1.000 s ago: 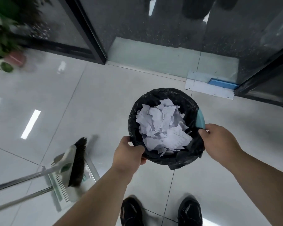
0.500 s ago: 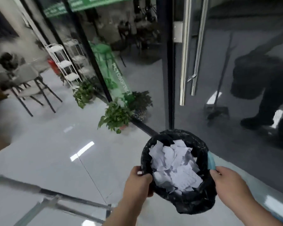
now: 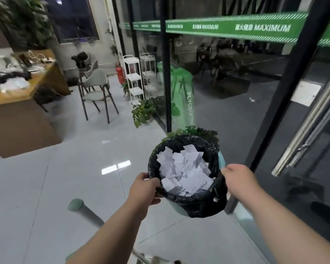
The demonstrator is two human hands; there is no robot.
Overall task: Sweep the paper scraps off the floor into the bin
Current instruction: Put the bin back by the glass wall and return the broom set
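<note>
I hold a round teal bin (image 3: 198, 206) lined with a black bag in front of me, off the floor. White paper scraps (image 3: 185, 170) fill it nearly to the rim. My left hand (image 3: 144, 189) grips the bin's left rim, thumb over the bag's edge. At the right rim my right hand (image 3: 238, 180) grips the bag and bin edge. A green-capped handle (image 3: 78, 205) of the broom or dustpan pokes up at lower left, and its metal shaft (image 3: 141, 258) shows at the bottom edge.
A glass wall and door (image 3: 274, 111) with long steel handles (image 3: 309, 126) stand close on the right. Potted plants (image 3: 143, 111) line the wall's base. Ahead on the glossy tiled floor (image 3: 65, 178) are a chair (image 3: 97, 88), a white shelf cart (image 3: 133, 77) and a wooden desk (image 3: 17, 103).
The bin has been lifted from the floor, both hands keeping their grip. The view has swung up from the floor to the room and glass wall. Broom and dustpan dropped below the frame.
</note>
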